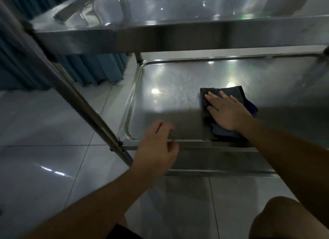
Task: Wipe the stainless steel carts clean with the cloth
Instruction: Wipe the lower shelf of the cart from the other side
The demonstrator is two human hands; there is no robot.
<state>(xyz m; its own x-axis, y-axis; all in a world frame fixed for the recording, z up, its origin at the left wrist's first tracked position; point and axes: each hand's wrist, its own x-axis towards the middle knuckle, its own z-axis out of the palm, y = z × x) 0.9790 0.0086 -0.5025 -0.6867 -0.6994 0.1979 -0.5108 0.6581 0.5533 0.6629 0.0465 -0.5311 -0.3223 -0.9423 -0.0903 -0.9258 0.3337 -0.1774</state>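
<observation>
A stainless steel cart fills the view; its lower shelf (pixel 170 89) is a shiny tray with a raised rim, under an upper shelf (pixel 160 37). A dark grey folded cloth (pixel 236 94) lies on the lower shelf toward the right. My right hand (pixel 226 110) presses flat on the cloth with straight fingers. My left hand (pixel 158 147) hovers at the shelf's near front rim, left of the cloth, its fingers loosely curled and holding nothing I can see.
A slanted steel cart leg (pixel 76 96) crosses the left side. Blue curtains (pixel 99 69) hang behind at the left. Glossy white floor tiles (pixel 44 123) surround the cart. My knee (pixel 284 219) shows at the lower right.
</observation>
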